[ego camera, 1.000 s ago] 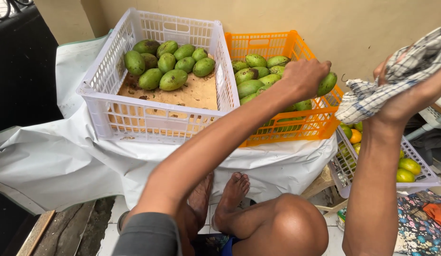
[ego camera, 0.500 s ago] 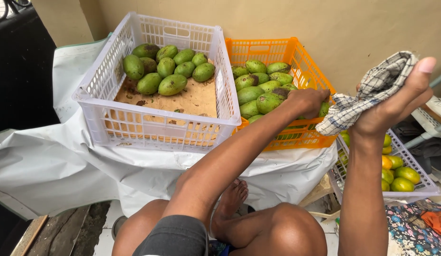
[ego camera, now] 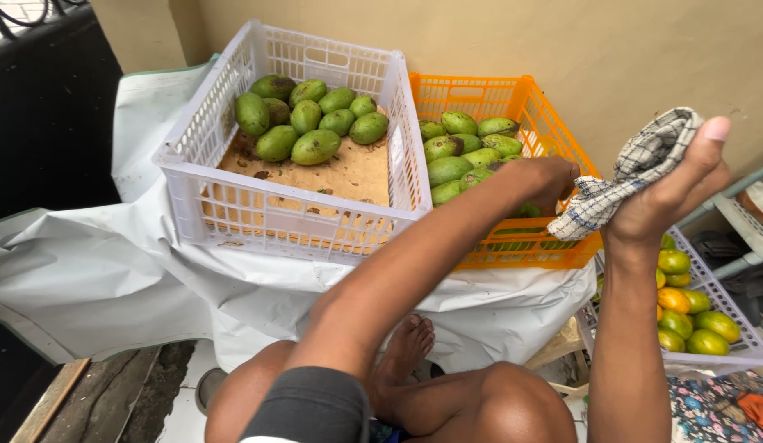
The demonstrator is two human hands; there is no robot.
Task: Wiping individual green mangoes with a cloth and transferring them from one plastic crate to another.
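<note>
My left hand (ego camera: pixel 547 175) reaches over the near right corner of the orange crate (ego camera: pixel 562 246), fingers curled down around a green mango (ego camera: pixel 526 211) that is mostly hidden under the hand. Several more green mangoes (ego camera: pixel 457 161) fill that crate. My right hand (ego camera: pixel 672 193) is raised just right of it, gripping a grey-and-white checked cloth (ego camera: pixel 635 168) between thumb and fingers. The cloth's lower end hangs close to my left hand.
A white crate (ego camera: pixel 275 217) on the left holds several green mangoes (ego camera: pixel 316 123) on a brown liner. Both crates rest on a white sheet (ego camera: pixel 94 262). A white basket (ego camera: pixel 746 349) of green and orange fruit sits low at right. My bare knees and feet are below.
My left hand has dropped from above the orange crate to its near right corner with the mango. My right hand with the cloth has come closer to it.
</note>
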